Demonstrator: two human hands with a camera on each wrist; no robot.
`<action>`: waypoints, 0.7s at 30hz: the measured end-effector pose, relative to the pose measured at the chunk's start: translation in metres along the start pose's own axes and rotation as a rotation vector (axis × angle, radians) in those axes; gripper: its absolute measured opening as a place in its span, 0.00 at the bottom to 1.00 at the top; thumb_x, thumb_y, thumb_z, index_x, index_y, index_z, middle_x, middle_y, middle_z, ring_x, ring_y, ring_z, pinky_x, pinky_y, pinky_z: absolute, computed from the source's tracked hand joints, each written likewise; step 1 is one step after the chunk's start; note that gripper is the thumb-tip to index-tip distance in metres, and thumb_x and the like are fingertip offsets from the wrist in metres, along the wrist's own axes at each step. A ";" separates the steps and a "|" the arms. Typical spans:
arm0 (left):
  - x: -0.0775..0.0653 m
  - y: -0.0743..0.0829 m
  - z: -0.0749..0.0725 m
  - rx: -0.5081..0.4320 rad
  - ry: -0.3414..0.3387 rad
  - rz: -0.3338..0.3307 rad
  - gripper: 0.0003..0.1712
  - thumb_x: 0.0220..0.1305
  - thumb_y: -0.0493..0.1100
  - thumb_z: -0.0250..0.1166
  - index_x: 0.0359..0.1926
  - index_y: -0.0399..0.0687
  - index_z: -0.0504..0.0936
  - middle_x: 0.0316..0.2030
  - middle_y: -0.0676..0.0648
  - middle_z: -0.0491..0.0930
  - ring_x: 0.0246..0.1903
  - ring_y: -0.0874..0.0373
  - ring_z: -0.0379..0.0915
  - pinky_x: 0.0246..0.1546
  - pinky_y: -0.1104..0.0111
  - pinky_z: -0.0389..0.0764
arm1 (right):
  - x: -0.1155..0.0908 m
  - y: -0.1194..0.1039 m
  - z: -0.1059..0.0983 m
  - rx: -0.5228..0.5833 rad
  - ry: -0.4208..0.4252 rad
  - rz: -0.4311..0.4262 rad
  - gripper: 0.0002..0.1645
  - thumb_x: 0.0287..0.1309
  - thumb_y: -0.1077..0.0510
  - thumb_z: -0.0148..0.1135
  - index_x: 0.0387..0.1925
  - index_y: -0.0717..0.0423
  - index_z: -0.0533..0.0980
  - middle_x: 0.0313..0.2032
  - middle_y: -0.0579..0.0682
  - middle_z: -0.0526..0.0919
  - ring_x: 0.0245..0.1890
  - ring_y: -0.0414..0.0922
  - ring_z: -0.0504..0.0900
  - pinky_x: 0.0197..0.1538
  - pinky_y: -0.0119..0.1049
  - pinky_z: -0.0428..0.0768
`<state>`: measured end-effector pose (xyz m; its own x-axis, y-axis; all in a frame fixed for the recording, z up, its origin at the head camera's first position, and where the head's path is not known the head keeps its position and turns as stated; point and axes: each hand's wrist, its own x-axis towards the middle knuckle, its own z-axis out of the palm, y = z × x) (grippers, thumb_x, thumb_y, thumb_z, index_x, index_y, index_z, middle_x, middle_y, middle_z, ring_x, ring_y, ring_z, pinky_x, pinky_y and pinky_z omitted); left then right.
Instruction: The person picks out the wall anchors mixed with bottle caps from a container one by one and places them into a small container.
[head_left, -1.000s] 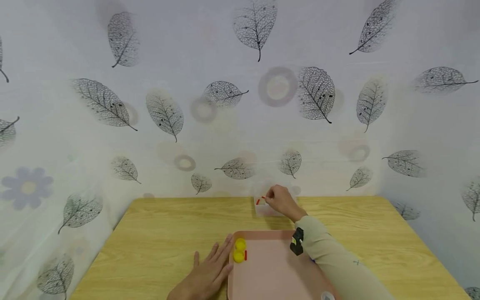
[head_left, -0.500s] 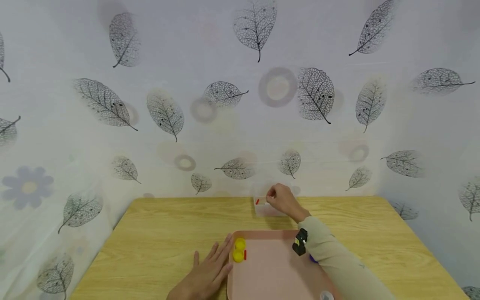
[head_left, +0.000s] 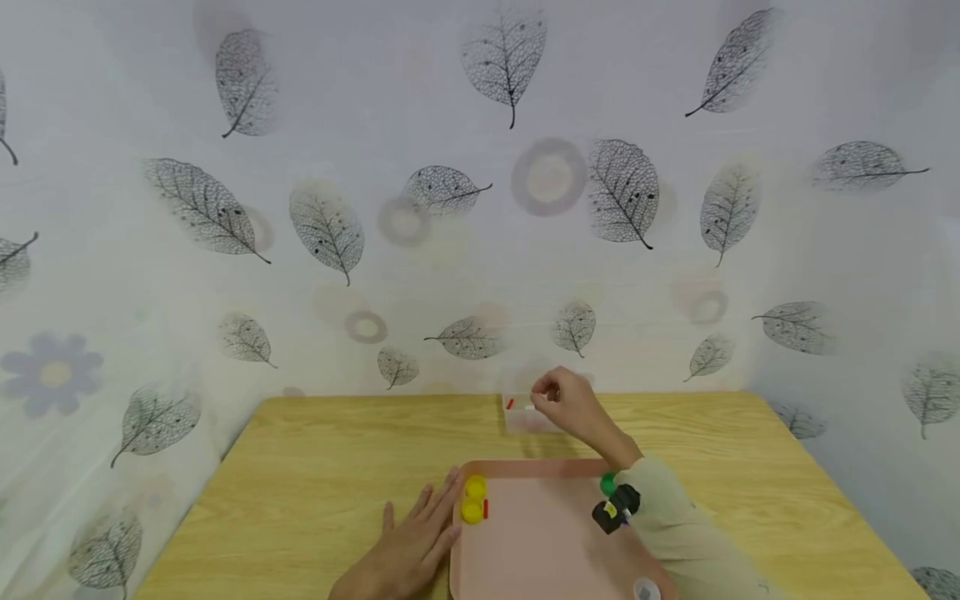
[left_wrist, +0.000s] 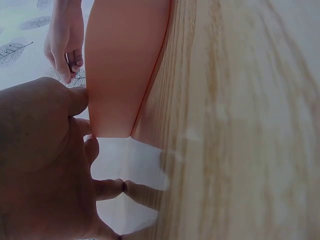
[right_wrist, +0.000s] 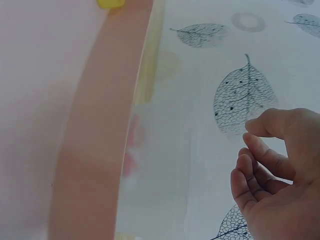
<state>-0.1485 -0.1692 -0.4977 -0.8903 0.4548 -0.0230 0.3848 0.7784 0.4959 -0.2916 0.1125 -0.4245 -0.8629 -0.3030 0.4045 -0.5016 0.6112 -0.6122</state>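
Note:
My right hand (head_left: 573,404) hovers over a translucent plastic box (head_left: 519,422) at the back of the table. Its thumb and index fingertips meet with the other fingers curled, and nothing shows between them in the right wrist view. One short red stick (head_left: 511,403) lies in the box, and red blurs (right_wrist: 129,165) show through its wall. My left hand (head_left: 408,542) lies with fingers spread on the table, against the left side of a pink tray (head_left: 540,533). Inside that tray, two yellow round pieces (head_left: 472,510) and a red stick (head_left: 485,508) sit along the left edge.
A green round piece (head_left: 608,483) shows at the tray's back right, partly behind the black wrist camera (head_left: 617,508). A clear disc with a grey mark (head_left: 647,590) lies at the front right. Leaf-printed cloth (head_left: 480,250) hangs directly behind the wooden table (head_left: 337,450).
A red stick seen at my right fingertips a second ago no longer shows there. That forearm has shifted slightly right, uncovering the green piece. My left hand stays in place.

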 end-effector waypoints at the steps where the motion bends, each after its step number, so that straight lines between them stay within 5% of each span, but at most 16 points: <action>1: 0.000 0.000 0.000 -0.002 -0.001 -0.002 0.33 0.73 0.63 0.32 0.75 0.67 0.38 0.74 0.59 0.38 0.70 0.42 0.43 0.49 0.23 0.33 | -0.003 -0.002 -0.001 0.010 0.009 -0.004 0.03 0.57 0.61 0.63 0.34 0.56 0.78 0.32 0.47 0.78 0.30 0.41 0.74 0.34 0.35 0.76; 21: 0.000 -0.001 0.000 0.010 -0.012 -0.021 0.33 0.73 0.65 0.31 0.74 0.69 0.37 0.74 0.61 0.36 0.70 0.42 0.43 0.49 0.23 0.34 | -0.054 -0.034 0.008 0.156 0.147 -0.076 0.06 0.53 0.64 0.68 0.34 0.56 0.79 0.32 0.46 0.78 0.30 0.44 0.75 0.35 0.39 0.79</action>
<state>-0.1491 -0.1697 -0.4985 -0.8951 0.4437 -0.0435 0.3689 0.7919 0.4867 -0.2288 0.1018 -0.4309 -0.8096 -0.2268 0.5414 -0.5783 0.4664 -0.6694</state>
